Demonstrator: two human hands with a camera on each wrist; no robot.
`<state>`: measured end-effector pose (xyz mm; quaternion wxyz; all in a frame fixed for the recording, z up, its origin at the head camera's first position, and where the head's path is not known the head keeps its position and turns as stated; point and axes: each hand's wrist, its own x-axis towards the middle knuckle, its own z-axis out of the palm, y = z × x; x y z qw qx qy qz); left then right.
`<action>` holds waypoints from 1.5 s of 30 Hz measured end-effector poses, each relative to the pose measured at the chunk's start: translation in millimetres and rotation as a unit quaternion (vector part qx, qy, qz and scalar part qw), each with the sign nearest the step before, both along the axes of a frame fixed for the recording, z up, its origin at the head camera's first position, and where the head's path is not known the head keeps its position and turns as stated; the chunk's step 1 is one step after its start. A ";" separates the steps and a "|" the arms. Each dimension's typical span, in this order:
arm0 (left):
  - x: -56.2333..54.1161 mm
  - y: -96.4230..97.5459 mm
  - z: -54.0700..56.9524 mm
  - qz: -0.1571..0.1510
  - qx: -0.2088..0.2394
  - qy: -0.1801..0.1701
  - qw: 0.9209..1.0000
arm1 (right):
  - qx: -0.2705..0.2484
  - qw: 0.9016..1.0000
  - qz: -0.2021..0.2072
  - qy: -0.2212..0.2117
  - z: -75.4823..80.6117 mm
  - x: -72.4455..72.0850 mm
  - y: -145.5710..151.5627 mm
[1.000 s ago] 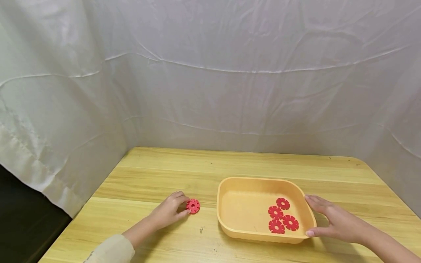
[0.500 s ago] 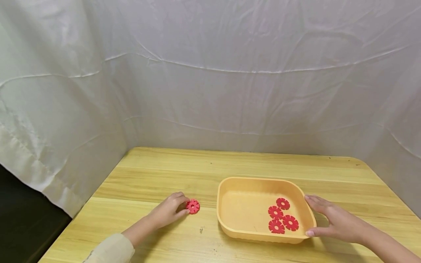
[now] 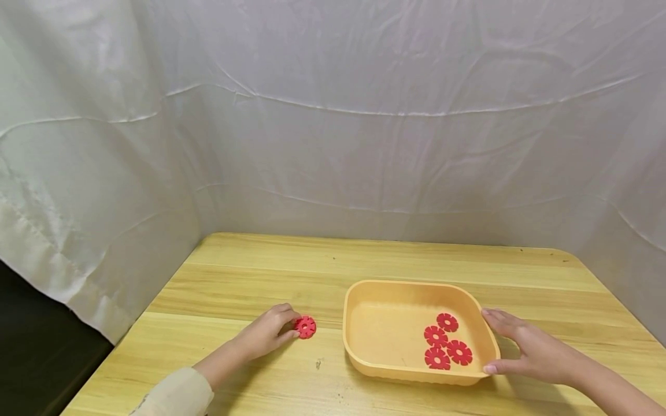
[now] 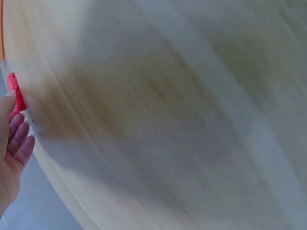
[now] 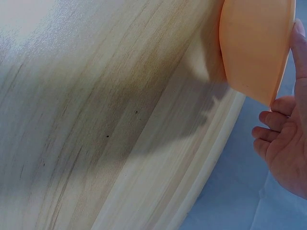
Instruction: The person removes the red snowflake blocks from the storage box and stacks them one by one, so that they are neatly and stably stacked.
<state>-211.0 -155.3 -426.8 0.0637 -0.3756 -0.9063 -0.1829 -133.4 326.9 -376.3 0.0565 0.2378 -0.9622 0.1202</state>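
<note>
My left hand (image 3: 267, 332) rests low over the table and pinches a red notched snowflake building disc (image 3: 306, 327) at its left edge, between thumb and fingers. The disc lies flat; it looks thick, and I cannot tell whether another lies beneath it. In the left wrist view, the red disc (image 4: 19, 96) shows edge-on by the thumb. My right hand (image 3: 531, 346) holds the right end of a yellow-orange plastic basin (image 3: 416, 374), thumb on the near corner, fingers on the far side. Several more red discs (image 3: 437, 336) lie flat inside the basin, towards its right.
The wooden table (image 3: 250, 277) has rounded back corners. Pale cloth (image 3: 333, 144) hangs behind it and along both sides. A dark area (image 3: 41, 346) shows below the cloth at lower left. Bare tabletop lies between the left hand's disc and the basin.
</note>
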 end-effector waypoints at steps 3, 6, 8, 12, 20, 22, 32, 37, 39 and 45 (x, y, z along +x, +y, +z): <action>0.4 -0.2 0.4 -0.004 -0.002 -0.004 1.000 | -0.002 1.000 -0.001 -0.003 0.4 0.2 -0.5; 0.8 -0.3 0.5 -0.005 -0.004 -0.005 1.000 | -0.007 1.000 0.000 -0.014 1.0 0.4 -1.1; 0.7 -0.3 0.6 -0.006 -0.005 -0.005 1.000 | -0.010 1.000 0.000 -0.023 1.3 0.7 -1.4; 0.4 -0.2 0.4 -0.007 -0.006 -0.006 1.000 | -0.012 0.999 -0.002 -0.034 1.6 1.3 -1.8; 0.0 -1.5 1.2 -0.012 0.000 -0.006 1.000 | -0.013 0.999 -0.002 -0.034 1.3 2.1 -1.9; -0.2 -2.4 1.4 -0.015 0.007 0.000 1.000 | -0.013 0.999 -0.002 -0.034 1.2 1.9 -1.9; -0.5 0.5 6.1 0.039 0.079 0.034 0.996 | -0.011 0.999 0.000 -0.030 1.5 1.3 -1.5; 2.7 5.7 11.1 0.088 0.124 0.009 0.988 | -0.008 1.000 -0.002 -0.029 1.8 1.0 -1.6; 3.4 8.5 13.2 0.098 0.140 0.005 0.985 | -0.007 1.000 -0.001 -0.028 1.7 0.9 -1.5; 4.7 18.2 21.3 0.101 0.188 0.005 0.977 | -0.006 1.000 -0.003 -0.024 1.6 0.8 -1.3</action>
